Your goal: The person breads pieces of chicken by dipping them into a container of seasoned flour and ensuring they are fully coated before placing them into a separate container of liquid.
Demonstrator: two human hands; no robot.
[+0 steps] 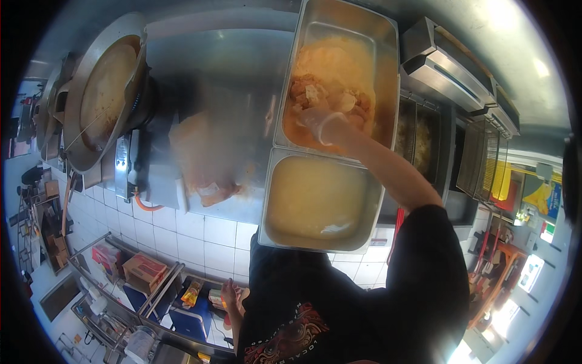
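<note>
My right hand [320,123], in a clear plastic glove, reaches into a deep steel pan [384,91]. It is down among flour-coated pieces [350,102] that look like meat; its fingertips are partly hidden there. Loose orange-tinted flour [336,57] fills the pan's far part. Nearer my body, a second steel pan [268,204] holds cloudy yellowish liquid [313,200]. My left hand [232,293] hangs bare at my side, away from the counter, with fingers loosely apart and nothing seen in it.
On the steel counter [245,91] lies a plastic bag [204,159], blurred by haze. A large wok of liquid [109,86] sits over a lit gas burner at left. Deep fryers [418,136] and wire baskets [482,159] stand at right. Behind me is a cart with a cardboard box [144,271].
</note>
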